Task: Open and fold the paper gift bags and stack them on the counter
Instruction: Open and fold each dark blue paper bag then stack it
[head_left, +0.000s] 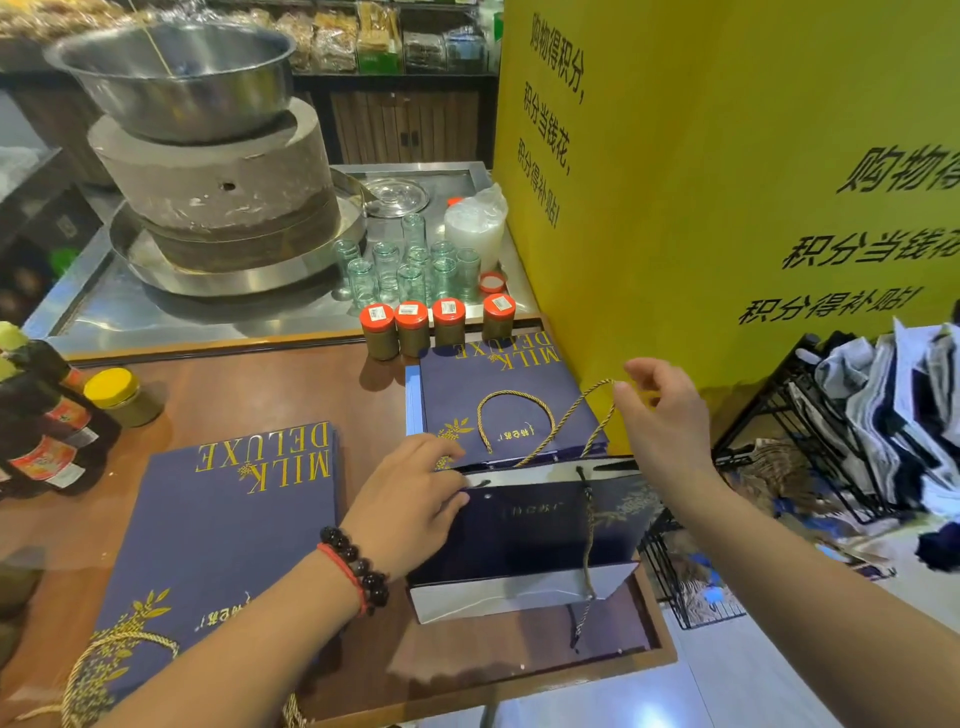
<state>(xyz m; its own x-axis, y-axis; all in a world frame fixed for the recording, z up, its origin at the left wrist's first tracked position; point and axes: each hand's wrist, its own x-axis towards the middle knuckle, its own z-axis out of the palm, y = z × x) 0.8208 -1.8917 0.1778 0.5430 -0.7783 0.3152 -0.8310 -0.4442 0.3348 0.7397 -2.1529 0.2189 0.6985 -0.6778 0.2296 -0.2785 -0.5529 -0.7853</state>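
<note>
- Your left hand (415, 499) grips the near top edge of the open bag (524, 540), thumb and fingers curled over its rim, beaded bracelets (353, 566) on the wrist.
- Your right hand (662, 415) is up above the bag's far side, thumb and forefinger pinching the gold rope handle (582, 415), the other fingers loosely curled.
- Big yellow wall (727, 182) with black printed lettering stands right behind the counter, on your right.
- Stone mill (218, 192) sits at the back left on a steel tray, with a metal bowl (176, 73) on top.
- Wooden counter (249, 384) carries everything you're working on.
- Flat bag (218, 535), dark blue with gold "MILK DELUXE" print, lies under your left forearm.
- Stack of flat bags (498, 400) lies just beyond the open bag, against the yellow wall.
- That open bag stands at the counter's right edge between your hands, mouth spread, white lining showing.
- Black wire rack (810, 431) to the right holds a jumble of more bags.
- Empty glass jars (410, 270) cluster on the steel top behind.
- Four red-lidded jars (439, 327) line up at the counter's back edge, touching the stack's far end.
- One yellow-lidded jar (117, 395) stands at left beside dark bottles (41, 415).
</note>
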